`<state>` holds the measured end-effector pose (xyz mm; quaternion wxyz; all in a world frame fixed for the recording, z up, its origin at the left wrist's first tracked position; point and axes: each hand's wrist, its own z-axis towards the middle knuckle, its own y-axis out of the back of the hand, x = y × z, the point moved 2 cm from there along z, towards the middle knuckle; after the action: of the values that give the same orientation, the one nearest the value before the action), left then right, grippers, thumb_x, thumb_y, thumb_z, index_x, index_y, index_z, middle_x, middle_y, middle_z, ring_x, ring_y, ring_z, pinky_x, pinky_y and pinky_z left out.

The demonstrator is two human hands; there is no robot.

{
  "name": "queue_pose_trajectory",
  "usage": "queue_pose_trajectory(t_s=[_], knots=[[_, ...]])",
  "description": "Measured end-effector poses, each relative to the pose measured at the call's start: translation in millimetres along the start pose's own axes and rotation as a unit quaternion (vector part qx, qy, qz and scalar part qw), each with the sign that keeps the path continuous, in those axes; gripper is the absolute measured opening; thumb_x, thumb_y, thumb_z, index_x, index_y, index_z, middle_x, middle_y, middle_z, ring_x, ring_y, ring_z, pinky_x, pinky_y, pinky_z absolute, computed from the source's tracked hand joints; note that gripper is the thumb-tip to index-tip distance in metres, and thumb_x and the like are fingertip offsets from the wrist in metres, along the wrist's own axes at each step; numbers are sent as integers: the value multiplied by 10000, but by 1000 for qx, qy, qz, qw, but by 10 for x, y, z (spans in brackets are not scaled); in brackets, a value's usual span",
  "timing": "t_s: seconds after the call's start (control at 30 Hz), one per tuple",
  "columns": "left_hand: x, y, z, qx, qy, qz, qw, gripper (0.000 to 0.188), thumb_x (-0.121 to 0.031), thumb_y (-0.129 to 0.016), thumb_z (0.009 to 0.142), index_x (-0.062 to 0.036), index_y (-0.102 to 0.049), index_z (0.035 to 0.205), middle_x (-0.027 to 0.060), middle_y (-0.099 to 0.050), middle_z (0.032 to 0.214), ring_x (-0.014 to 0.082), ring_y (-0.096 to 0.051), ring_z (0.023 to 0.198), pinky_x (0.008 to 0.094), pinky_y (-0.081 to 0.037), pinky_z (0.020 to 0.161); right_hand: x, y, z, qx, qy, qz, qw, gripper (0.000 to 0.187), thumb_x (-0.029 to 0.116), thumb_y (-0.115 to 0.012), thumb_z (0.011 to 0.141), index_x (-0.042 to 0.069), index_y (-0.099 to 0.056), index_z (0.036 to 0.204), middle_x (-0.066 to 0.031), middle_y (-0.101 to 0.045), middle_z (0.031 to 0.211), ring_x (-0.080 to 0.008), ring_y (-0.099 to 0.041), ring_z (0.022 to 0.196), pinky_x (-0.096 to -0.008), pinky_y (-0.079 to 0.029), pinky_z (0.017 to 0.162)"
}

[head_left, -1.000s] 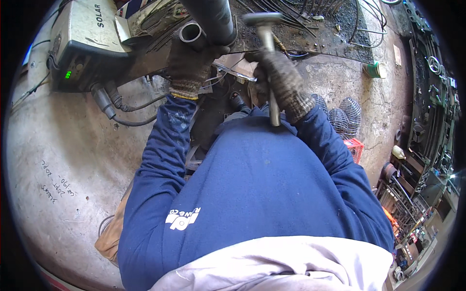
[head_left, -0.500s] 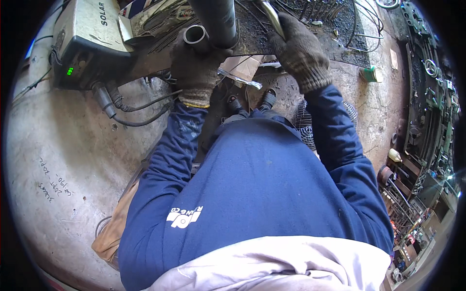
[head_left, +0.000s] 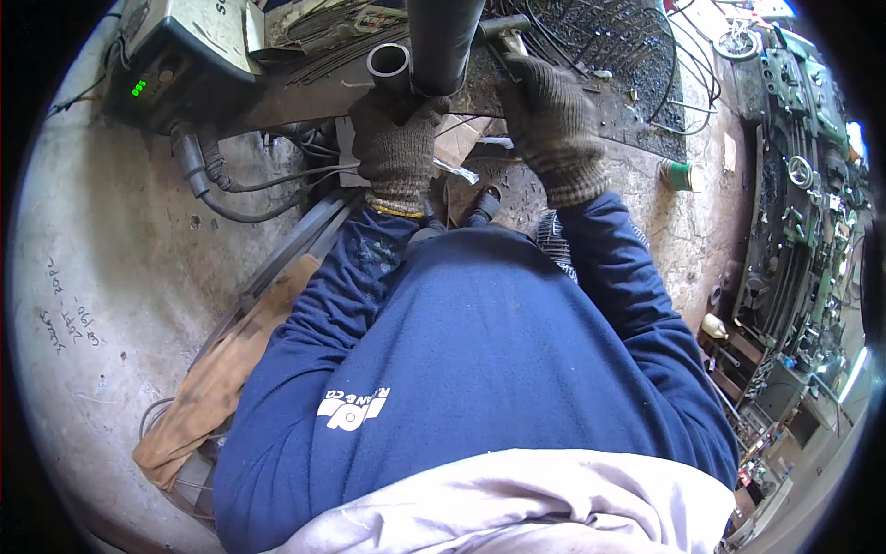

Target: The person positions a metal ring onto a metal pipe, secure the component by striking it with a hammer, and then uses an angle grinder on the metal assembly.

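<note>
My left hand (head_left: 397, 148), in a dark knitted glove with a yellow-edged cuff, is closed around a short grey metal pipe (head_left: 389, 65) with its open end up. That piece stands against a thick dark upright pipe (head_left: 443, 42), which rises out of the top of the view. My right hand (head_left: 554, 125), gloved the same way, grips a hammer (head_left: 503, 28) just right of the upright pipe. The hammer's head lies sideways close to the upright pipe; whether they touch I cannot tell. My fingers hide most of its handle.
A welding machine (head_left: 185, 65) with a green display stands at the left, its cables hanging below. Thin rods lie on the dark workbench (head_left: 295, 102), with loose wires at its right. A green tin (head_left: 678, 175) is on the floor; machinery (head_left: 794, 185) lines the right.
The view has shifted. My right hand has moved closer to the upright pipe, and the hammer's head has turned sideways beside it. My left hand still grips the short pipe.
</note>
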<state>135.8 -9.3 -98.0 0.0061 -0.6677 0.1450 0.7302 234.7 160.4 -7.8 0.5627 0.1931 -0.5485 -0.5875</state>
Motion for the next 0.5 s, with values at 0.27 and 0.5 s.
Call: queue_pose_trajectory(t_s=[0.27, 0.5], knots=[[-92, -73, -55, 33, 159, -208, 965, 232, -128, -729, 914, -5, -694, 1107, 106, -740, 987, 201, -728, 839, 348, -589, 732, -148, -588, 285, 171, -22, 192, 966, 345, 174, -692, 904, 124, -667, 1245, -132, -667, 1253, -338, -622, 1187, -419, -520, 998], [-214, -150, -160, 29, 251, -300, 920, 289, -126, -668, 952, 0, -642, 1211, 151, -712, 1101, 227, -739, 868, 349, -612, 682, -169, -680, 301, 151, 123, 151, 969, 381, 139, -748, 850, 135, -680, 1225, -134, -671, 1230, -344, -615, 1179, -427, -512, 1007]])
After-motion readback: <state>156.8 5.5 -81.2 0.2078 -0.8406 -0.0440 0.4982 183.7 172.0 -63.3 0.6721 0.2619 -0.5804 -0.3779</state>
